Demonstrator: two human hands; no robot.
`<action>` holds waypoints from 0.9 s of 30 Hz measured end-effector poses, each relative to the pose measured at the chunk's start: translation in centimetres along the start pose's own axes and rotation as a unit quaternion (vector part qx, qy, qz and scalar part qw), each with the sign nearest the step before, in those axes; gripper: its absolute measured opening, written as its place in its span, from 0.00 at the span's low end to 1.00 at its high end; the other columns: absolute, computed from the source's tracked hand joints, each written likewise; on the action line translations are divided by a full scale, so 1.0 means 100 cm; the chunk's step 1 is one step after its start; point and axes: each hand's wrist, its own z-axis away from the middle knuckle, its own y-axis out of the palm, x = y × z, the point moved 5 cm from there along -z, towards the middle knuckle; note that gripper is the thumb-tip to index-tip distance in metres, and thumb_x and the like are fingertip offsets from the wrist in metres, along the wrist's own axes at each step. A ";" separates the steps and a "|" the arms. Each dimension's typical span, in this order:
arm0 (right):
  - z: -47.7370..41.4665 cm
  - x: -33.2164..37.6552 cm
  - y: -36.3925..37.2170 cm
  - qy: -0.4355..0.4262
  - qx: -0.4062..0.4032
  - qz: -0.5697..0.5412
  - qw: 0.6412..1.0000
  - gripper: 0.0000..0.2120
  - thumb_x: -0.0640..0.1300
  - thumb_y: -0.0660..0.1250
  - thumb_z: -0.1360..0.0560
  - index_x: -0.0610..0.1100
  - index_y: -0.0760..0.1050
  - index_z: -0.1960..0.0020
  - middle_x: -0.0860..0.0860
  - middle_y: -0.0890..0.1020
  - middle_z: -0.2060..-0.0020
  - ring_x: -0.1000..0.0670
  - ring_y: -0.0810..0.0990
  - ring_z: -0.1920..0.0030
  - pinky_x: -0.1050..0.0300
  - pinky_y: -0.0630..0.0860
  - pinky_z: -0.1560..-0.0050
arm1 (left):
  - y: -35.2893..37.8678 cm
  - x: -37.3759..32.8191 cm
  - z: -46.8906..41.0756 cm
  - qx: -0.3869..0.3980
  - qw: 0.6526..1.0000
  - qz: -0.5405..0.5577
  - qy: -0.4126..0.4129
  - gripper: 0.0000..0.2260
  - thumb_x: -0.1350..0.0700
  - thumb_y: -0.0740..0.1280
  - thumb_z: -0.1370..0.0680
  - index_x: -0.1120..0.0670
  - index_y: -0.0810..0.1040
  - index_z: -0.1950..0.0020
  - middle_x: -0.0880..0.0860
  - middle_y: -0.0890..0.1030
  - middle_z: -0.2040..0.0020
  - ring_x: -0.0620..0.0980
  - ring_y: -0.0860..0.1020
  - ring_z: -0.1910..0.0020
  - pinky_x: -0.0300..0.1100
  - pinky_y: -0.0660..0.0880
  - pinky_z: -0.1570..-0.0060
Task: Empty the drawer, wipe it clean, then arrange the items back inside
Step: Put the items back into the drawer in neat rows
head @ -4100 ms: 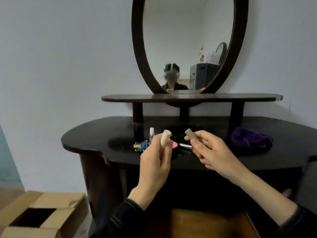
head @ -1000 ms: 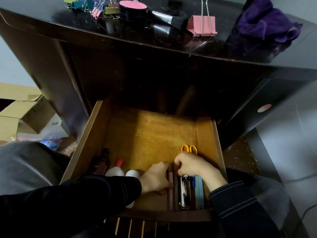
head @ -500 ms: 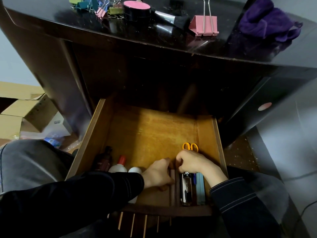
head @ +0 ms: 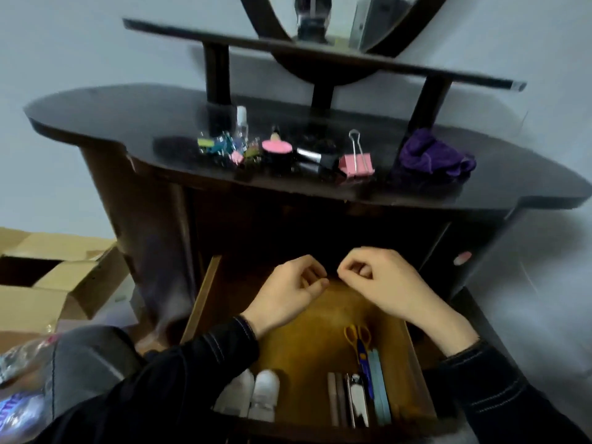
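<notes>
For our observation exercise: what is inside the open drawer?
Two white bottles near left; scissors, a silvery tool and slim sticks at right. The left sleeve hides the near-left corner.

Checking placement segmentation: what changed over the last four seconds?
Both hands carried two slim sticks from above the tabletop into the drawer, laid them beside the metal tool and let go. The left hand and right hand have lifted, loosely curled, apparently empty. Unchanged: scissors, white bottles, pink binder clip, purple cloth.
</notes>
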 end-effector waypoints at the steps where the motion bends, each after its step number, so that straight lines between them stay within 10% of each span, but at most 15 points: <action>1: -0.007 0.016 -0.021 -0.019 -0.042 -0.020 0.999 0.03 0.53 0.67 0.23 0.57 0.80 0.55 0.63 0.81 0.59 0.60 0.79 0.58 0.58 0.77 0.57 | -0.016 -0.014 -0.004 -0.027 0.999 0.007 0.024 0.03 0.49 0.69 0.21 0.44 0.78 0.49 0.42 0.80 0.57 0.39 0.78 0.61 0.31 0.71 0.65; 7: -0.053 0.078 -0.089 -0.099 -0.256 -0.042 0.961 0.06 0.47 0.67 0.25 0.57 0.79 0.49 0.65 0.79 0.59 0.58 0.79 0.59 0.57 0.76 0.60 | -0.089 -0.073 -0.014 -0.124 0.985 0.008 0.120 0.01 0.49 0.67 0.21 0.43 0.77 0.52 0.44 0.81 0.63 0.48 0.78 0.66 0.48 0.77 0.65; 11: -0.104 0.085 -0.087 -0.056 -0.213 0.134 0.966 0.15 0.47 0.64 0.21 0.53 0.74 0.34 0.55 0.75 0.40 0.45 0.81 0.46 0.48 0.77 0.51 | -0.128 -0.101 -0.029 -0.220 0.955 -0.101 0.169 0.02 0.48 0.65 0.22 0.44 0.75 0.52 0.43 0.79 0.63 0.44 0.76 0.65 0.42 0.74 0.65; 14: -0.125 0.082 -0.074 -0.047 -0.211 0.236 0.947 0.11 0.47 0.62 0.21 0.51 0.76 0.39 0.54 0.77 0.46 0.45 0.82 0.51 0.50 0.76 0.57 | -0.160 -0.112 -0.058 -0.271 0.934 -0.174 0.154 0.03 0.52 0.67 0.24 0.45 0.74 0.55 0.43 0.78 0.65 0.41 0.75 0.65 0.42 0.74 0.61; 18: -0.136 0.075 -0.069 -0.039 -0.214 0.212 0.953 0.10 0.48 0.64 0.23 0.53 0.78 0.43 0.55 0.80 0.50 0.46 0.82 0.53 0.53 0.67 0.64 | -0.190 -0.112 -0.113 -0.262 0.954 -0.137 0.056 0.05 0.55 0.66 0.25 0.46 0.75 0.59 0.43 0.80 0.64 0.40 0.80 0.67 0.37 0.74 0.63; 27: -0.125 0.077 -0.079 -0.052 -0.276 0.153 0.948 0.05 0.49 0.63 0.21 0.52 0.77 0.53 0.55 0.79 0.57 0.53 0.79 0.62 0.59 0.63 0.68 | -0.188 -0.106 -0.192 -0.121 0.884 -0.451 -0.033 0.08 0.59 0.65 0.27 0.56 0.77 0.48 0.55 0.81 0.50 0.60 0.80 0.52 0.45 0.70 0.59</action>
